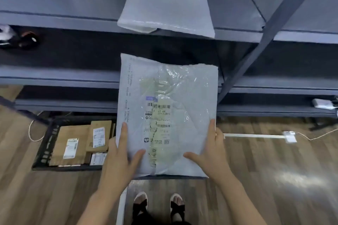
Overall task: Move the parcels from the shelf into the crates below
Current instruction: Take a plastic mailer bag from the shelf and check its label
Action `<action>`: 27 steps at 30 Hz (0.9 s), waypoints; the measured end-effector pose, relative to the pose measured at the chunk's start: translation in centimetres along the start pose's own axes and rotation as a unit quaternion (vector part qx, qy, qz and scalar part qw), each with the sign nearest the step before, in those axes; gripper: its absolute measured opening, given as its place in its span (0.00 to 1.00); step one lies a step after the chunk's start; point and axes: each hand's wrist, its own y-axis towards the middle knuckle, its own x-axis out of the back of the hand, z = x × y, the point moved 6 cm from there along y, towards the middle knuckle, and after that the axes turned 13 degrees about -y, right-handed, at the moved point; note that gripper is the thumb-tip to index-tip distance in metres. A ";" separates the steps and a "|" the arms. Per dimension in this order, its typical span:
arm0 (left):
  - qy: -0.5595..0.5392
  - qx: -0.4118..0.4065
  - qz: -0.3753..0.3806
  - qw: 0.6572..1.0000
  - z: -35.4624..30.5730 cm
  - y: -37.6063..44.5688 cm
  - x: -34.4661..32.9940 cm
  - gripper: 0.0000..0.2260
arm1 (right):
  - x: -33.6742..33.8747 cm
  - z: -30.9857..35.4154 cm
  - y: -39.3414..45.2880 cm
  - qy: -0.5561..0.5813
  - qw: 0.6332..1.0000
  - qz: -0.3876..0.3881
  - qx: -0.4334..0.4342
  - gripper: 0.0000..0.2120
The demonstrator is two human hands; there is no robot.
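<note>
Both hands grasp one grey parcel (168, 115) | left hand (120, 157) on its left edge, right hand (210, 155) on its right | parcel held in front of shelf (54, 14), above floor | crate (43, 144) lower left, holding brown parcels (73, 144)

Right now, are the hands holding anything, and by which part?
Yes: a grey poly mailer parcel, held by its near end. The left hand grips the lower left edge, the right hand the lower right edge, thumbs on the labelled face.

We see a grey shelf (54, 11) bearing a flat grey parcel (168, 3); a black crate (45, 144) sits on the wooden floor (265, 170).
</note>
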 end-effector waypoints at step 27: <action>0.089 0.162 0.116 0.976 47.6 11.9 -26.7 0.42 | -48.1 -19.7 15.6 -0.136 0.977 0.164 -0.017 0.59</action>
